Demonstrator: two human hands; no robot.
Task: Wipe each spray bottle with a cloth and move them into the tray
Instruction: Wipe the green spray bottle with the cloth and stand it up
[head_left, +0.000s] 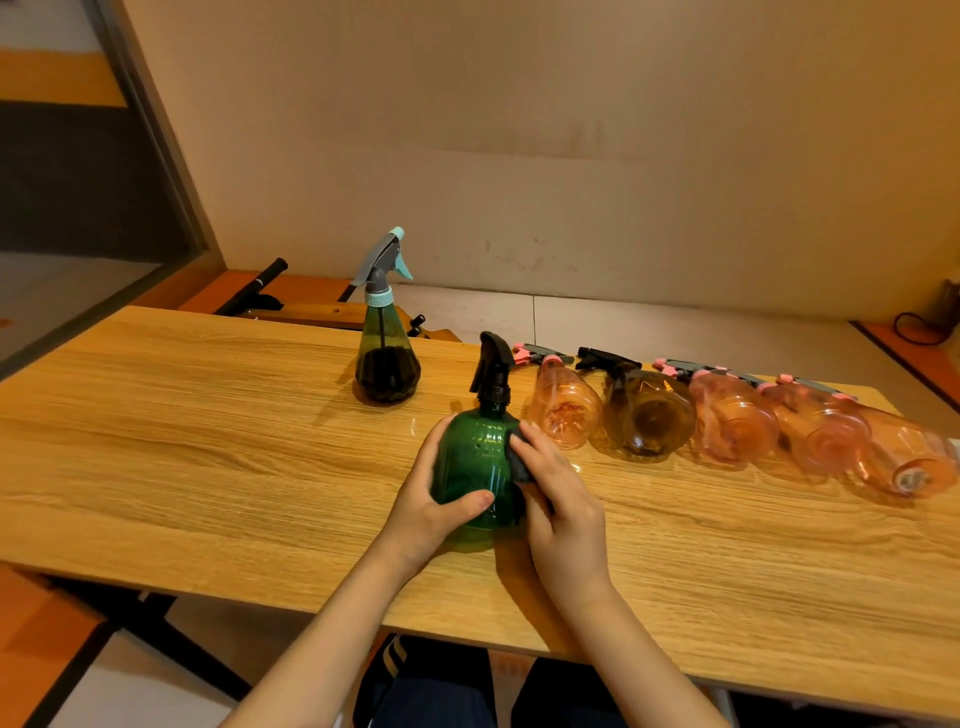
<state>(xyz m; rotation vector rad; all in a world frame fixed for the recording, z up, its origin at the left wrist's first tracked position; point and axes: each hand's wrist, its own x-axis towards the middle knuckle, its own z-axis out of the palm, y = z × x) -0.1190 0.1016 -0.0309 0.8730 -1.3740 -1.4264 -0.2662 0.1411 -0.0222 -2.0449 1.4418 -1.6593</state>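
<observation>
A dark green spray bottle (475, 457) with a black trigger head stands upright near the middle of the wooden table (208, 441). My left hand (434, 506) grips its left side, thumb across the front. My right hand (558, 493) presses a dark cloth (519, 454) against the bottle's right side. A tall green bottle with a teal and grey sprayer (385, 358) stands upright further back. To the right, several bottles lie on their sides in a row: pink ones (563, 408) (732, 421) (831, 431) (914, 457) and one amber bottle (647, 415). No tray is in view.
The table's far edge runs just behind the row of bottles, with a folded wooden chair (311, 312) behind it. A black cable (919, 327) lies on the floor at the far right. My legs (431, 686) are under the near edge.
</observation>
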